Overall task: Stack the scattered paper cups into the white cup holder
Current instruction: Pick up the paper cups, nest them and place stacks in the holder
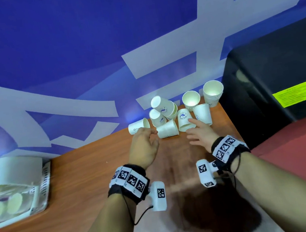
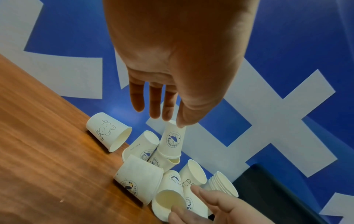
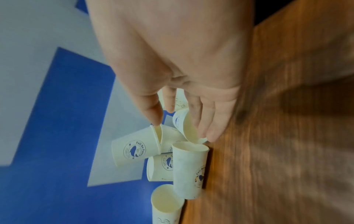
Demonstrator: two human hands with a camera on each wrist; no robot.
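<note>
Several white paper cups (image 1: 167, 118) lie jumbled at the far right end of the wooden table (image 1: 79, 181), against the blue wall. A nested stack of cups (image 1: 213, 93) stands upright behind them. My left hand (image 1: 153, 135) hovers with loose fingers just in front of a bear-print cup (image 1: 138, 127) lying on its side, and holds nothing. My right hand (image 1: 190, 126) is spread, its index finger and thumb touching a whale-logo cup (image 1: 184, 120). In the left wrist view this cup (image 2: 168, 201) sits between the thumb and finger of the right hand (image 2: 191, 201). The white cup holder (image 1: 13, 189) lies far left.
A black box (image 1: 268, 83) stands just right of the table beside the stack. Red floor (image 1: 295, 147) shows below it. The blue and white wall (image 1: 84, 57) closes the table's far edge. Bare wood stretches between the holder and the cups.
</note>
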